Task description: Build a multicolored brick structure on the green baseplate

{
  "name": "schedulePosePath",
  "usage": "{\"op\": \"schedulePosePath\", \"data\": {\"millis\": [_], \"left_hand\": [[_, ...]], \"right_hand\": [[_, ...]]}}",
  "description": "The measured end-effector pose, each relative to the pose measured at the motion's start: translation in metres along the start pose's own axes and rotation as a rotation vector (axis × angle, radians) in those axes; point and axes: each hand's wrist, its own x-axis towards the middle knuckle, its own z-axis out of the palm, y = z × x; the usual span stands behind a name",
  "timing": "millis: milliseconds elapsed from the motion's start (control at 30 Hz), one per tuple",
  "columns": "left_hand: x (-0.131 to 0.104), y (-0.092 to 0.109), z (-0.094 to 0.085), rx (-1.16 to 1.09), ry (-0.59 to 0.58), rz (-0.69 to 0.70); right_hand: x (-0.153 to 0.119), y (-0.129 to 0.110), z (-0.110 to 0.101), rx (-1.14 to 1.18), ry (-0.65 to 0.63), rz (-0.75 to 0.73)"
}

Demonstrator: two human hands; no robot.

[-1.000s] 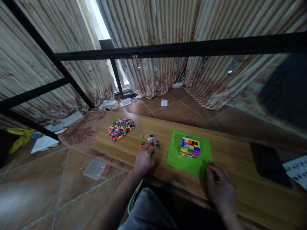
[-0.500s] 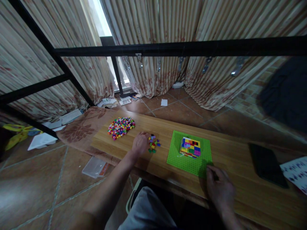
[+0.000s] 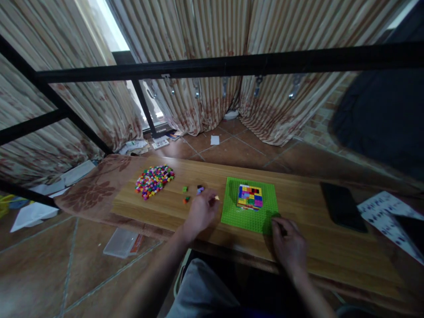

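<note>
My left hand (image 3: 202,210) is closed in a pinch over the wood, left of the green baseplate (image 3: 230,216). A pale yellowish spot shows at its fingertips, too small to name surely. Beside it lie a few loose toy bricks: a green brick (image 3: 184,189), an orange and green pair (image 3: 186,200), and purple and black bricks (image 3: 199,190); the hand may cover others. On the baseplate stands a block of multicoloured bricks (image 3: 251,197). My right hand (image 3: 290,244) has curled fingers touching the plate's near right corner; what lies inside them is hidden.
A pile of small coloured bricks (image 3: 154,180) lies at the left of the wooden table (image 3: 308,207). Toward the right are a dark tablet-like slab (image 3: 342,206) and a printed sheet (image 3: 391,221). A clear plastic box (image 3: 121,243) is on the floor. A black metal frame (image 3: 212,67) crosses behind.
My left hand has moved right, away from the loose bricks and closer to the baseplate. Fewer loose bricks show, now spread apart. The camera has turned right; my right hand stays at the plate's corner.
</note>
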Motion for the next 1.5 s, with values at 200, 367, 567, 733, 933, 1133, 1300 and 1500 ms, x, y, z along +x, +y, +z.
{"op": "schedulePosePath", "data": {"millis": [200,367,567,733,933,1133,1300,1500], "left_hand": [[-0.002,0.022,0.034,-0.275,0.011,0.003],[-0.013,0.017,0.032,-0.135,0.033,0.013],[-0.041,-0.009,0.022,0.117,0.008,0.037],[-0.048,-0.031,0.012,0.22,0.052,-0.025],[-0.035,-0.042,-0.003,0.28,0.16,-0.024],[0.001,-0.034,-0.015,0.546,0.203,-0.159],[0.025,-0.032,-0.008,0.661,0.142,-0.285],[0.029,-0.034,-0.007,0.641,0.116,-0.333]], "right_hand": [[0.001,-0.003,-0.001,0.002,0.0,0.002],[-0.001,-0.002,-0.002,-0.01,-0.001,0.003],[-0.001,0.003,0.0,-0.027,0.009,-0.025],[-0.001,0.005,-0.001,-0.064,0.007,-0.037],[-0.001,0.004,-0.001,-0.081,0.017,-0.043],[0.0,0.005,-0.001,-0.075,0.02,-0.03],[-0.001,0.005,0.0,-0.065,0.003,-0.005],[0.0,0.003,-0.002,-0.036,-0.002,-0.004]]}}
